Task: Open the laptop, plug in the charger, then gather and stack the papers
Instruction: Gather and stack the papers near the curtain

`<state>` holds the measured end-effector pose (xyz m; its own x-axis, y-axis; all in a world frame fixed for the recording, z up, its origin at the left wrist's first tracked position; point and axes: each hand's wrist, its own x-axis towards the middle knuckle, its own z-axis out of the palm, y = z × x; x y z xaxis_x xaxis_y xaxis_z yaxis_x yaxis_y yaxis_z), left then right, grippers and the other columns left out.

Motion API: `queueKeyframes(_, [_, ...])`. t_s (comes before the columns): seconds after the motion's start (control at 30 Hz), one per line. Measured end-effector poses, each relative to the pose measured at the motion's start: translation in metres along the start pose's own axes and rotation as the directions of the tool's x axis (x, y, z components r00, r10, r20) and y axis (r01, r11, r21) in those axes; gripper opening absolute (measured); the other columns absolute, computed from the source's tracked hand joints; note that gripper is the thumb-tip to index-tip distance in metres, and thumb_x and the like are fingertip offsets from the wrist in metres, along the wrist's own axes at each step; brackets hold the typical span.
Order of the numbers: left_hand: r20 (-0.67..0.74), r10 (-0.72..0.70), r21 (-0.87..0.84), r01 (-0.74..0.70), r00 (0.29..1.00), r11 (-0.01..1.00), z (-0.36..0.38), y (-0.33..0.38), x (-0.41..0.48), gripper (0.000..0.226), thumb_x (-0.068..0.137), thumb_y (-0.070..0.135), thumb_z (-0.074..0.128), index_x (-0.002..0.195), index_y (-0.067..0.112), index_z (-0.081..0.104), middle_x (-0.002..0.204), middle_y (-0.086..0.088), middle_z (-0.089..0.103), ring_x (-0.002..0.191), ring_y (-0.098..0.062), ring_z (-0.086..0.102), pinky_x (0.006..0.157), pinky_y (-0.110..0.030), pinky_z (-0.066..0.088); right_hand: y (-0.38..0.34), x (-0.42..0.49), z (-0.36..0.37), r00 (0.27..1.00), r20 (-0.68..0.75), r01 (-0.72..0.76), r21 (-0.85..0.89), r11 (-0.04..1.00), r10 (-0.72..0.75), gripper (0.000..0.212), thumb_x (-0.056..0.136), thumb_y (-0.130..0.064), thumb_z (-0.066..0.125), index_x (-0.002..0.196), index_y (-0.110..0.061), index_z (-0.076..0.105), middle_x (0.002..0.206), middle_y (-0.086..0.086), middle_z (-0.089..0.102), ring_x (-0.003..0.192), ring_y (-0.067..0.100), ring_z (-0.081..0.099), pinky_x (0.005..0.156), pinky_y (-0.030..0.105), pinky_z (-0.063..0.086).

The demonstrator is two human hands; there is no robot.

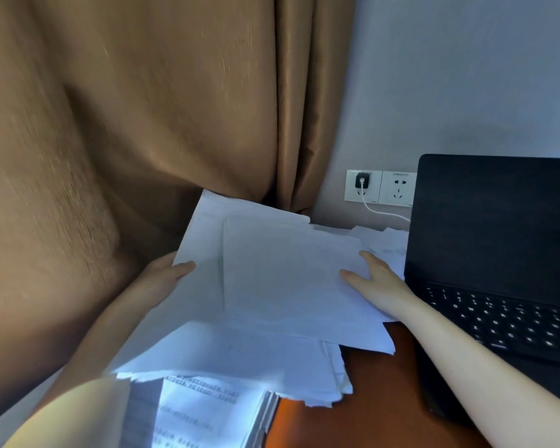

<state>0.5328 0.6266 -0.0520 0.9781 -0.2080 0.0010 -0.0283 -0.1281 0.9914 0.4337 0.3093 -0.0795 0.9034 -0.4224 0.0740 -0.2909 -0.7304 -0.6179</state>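
Note:
A loose pile of white papers [272, 286] is held over the left part of the wooden desk [379, 399]. My left hand [165, 276] grips the pile's left edge, thumb on top. My right hand [372, 279] grips its right edge, thumb on the top sheet. More sheets [382, 244] lie behind my right hand, and printed pages [201, 412] lie under the pile near me. The black laptop [498, 253] stands open on the right with a dark screen. A black charger [362, 181] sits in the wall socket, and its white cable [385, 213] runs behind the laptop.
A brown curtain [143, 124] hangs close on the left and behind the papers. A second wall socket [398, 189] beside the charger has nothing in it. The grey wall [466, 76] stands behind the desk.

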Motion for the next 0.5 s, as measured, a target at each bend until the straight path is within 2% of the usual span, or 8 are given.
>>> queueKeyframes(0.07, [0.013, 0.016, 0.006, -0.016, 1.000, 1.000, -0.004, -0.001, 0.001, 0.024, 0.096, 0.006, 0.047, 0.118, 0.006, 0.057, 0.093, -0.008, 0.065, 0.063, -0.016, 0.067, 0.060, -0.024, 0.054, -0.001, 0.002, 0.000, 0.999, -0.038, -0.003, 0.109, 0.994, 0.007, 0.081, 0.090, -0.054, 0.052, 0.152, -0.023, 0.011, 0.157, 0.001, 0.017, 0.141, 0.024, 0.024, 0.112, 0.037, 0.026])
queueKeyframes(0.17, [-0.004, 0.037, 0.009, -0.037, 0.999, 0.999, -0.010, -0.004, 0.003, 0.031, 0.096, 0.005, 0.046, 0.125, -0.001, 0.054, 0.106, -0.017, 0.062, 0.080, -0.025, 0.061, 0.075, -0.034, 0.048, -0.003, 0.003, 0.000, 0.993, -0.107, -0.010, 0.264, 0.965, 0.039, 0.081, 0.086, -0.050, 0.060, 0.150, -0.022, 0.019, 0.151, 0.002, 0.030, 0.134, 0.024, 0.036, 0.109, 0.038, 0.033])
queueKeyframes(0.27, [0.011, 0.049, -0.011, -0.049, 0.999, 0.999, -0.007, -0.001, 0.003, 0.026, 0.096, 0.005, 0.046, 0.120, 0.004, 0.056, 0.104, -0.014, 0.063, 0.069, -0.016, 0.067, 0.066, -0.026, 0.053, -0.004, 0.002, -0.003, 0.989, -0.131, 0.007, 0.512, 0.859, 0.070, 0.071, 0.084, -0.038, 0.068, 0.141, -0.019, 0.030, 0.129, -0.001, 0.052, 0.112, 0.018, 0.051, 0.095, 0.031, 0.043])
queueKeyframes(0.3, [0.016, 0.050, -0.022, -0.050, 0.999, 0.998, -0.006, -0.001, 0.002, 0.026, 0.096, 0.005, 0.045, 0.120, 0.006, 0.056, 0.101, -0.011, 0.063, 0.067, -0.013, 0.068, 0.066, -0.024, 0.053, -0.004, 0.002, -0.005, 0.988, -0.128, -0.003, 0.554, 0.833, 0.088, 0.076, 0.083, -0.035, 0.070, 0.143, -0.017, 0.027, 0.128, -0.001, 0.051, 0.112, 0.018, 0.051, 0.094, 0.031, 0.043])
queueKeyframes(0.4, [-0.005, 0.067, -0.028, -0.067, 0.998, 0.997, -0.006, -0.001, 0.002, 0.030, 0.096, 0.005, 0.045, 0.125, 0.001, 0.054, 0.110, -0.019, 0.062, 0.082, -0.025, 0.061, 0.086, -0.037, 0.047, -0.002, 0.006, -0.009, 0.982, -0.075, -0.090, 0.624, 0.776, 0.174, 0.100, 0.076, -0.037, 0.077, 0.151, -0.023, 0.013, 0.146, 0.008, 0.038, 0.121, 0.026, 0.051, 0.102, 0.041, 0.044])
queueKeyframes(0.47, [-0.024, 0.076, -0.033, -0.077, 0.997, 0.996, -0.004, 0.000, -0.002, 0.030, 0.096, 0.006, 0.047, 0.124, 0.004, 0.056, 0.109, -0.019, 0.062, 0.085, -0.027, 0.059, 0.086, -0.037, 0.046, -0.002, 0.007, -0.010, 0.976, -0.033, -0.141, 0.663, 0.735, 0.217, 0.096, 0.076, -0.030, 0.078, 0.150, -0.018, 0.019, 0.141, 0.008, 0.043, 0.112, 0.026, 0.056, 0.095, 0.037, 0.047])
queueKeyframes(0.5, [-0.024, 0.079, -0.014, -0.079, 0.997, 0.997, -0.002, 0.001, -0.003, 0.028, 0.095, 0.006, 0.049, 0.121, 0.007, 0.058, 0.106, -0.016, 0.064, 0.085, -0.028, 0.060, 0.084, -0.037, 0.047, -0.002, 0.005, -0.011, 0.975, -0.007, -0.160, 0.672, 0.723, 0.223, 0.082, 0.078, -0.024, 0.077, 0.145, -0.013, 0.031, 0.133, 0.009, 0.050, 0.103, 0.024, 0.059, 0.088, 0.033, 0.048])
